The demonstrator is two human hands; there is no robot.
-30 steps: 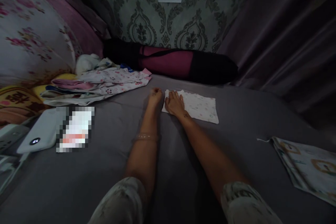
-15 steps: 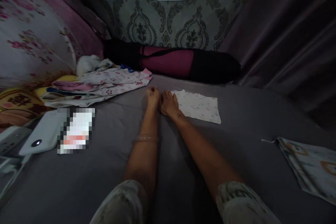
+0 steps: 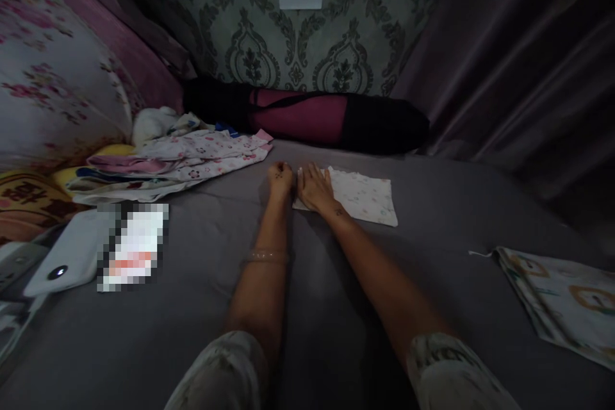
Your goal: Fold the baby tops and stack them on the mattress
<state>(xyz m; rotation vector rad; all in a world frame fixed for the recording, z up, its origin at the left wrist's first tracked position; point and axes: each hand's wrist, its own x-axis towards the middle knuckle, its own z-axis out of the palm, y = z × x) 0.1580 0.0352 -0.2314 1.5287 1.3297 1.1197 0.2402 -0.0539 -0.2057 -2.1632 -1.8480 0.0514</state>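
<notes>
A small folded cloth (image 3: 365, 195), white with a faint print, lies flat on the grey bed sheet (image 3: 192, 327). My right hand (image 3: 314, 189) rests palm down on its left part, fingers stretched out and slightly spread. Just beyond the cloth's left edge, my left hand (image 3: 280, 179) lies on the sheet with its fingers curled in. Whatever may be inside those fingers is hidden from me.
To the left lie a heap of printed clothes (image 3: 192, 154), a white power bank (image 3: 72, 256) with a cable, and a blurred-out phone (image 3: 134, 246). A long black and magenta bag (image 3: 298, 116) runs along the wall. Folded printed fabric (image 3: 562, 298) lies at right.
My right hand has slid to the right over the cloth, with its fingers straighter, baring the cloth's lower left corner. My left hand stays curled beside it. The view has shifted slightly.
</notes>
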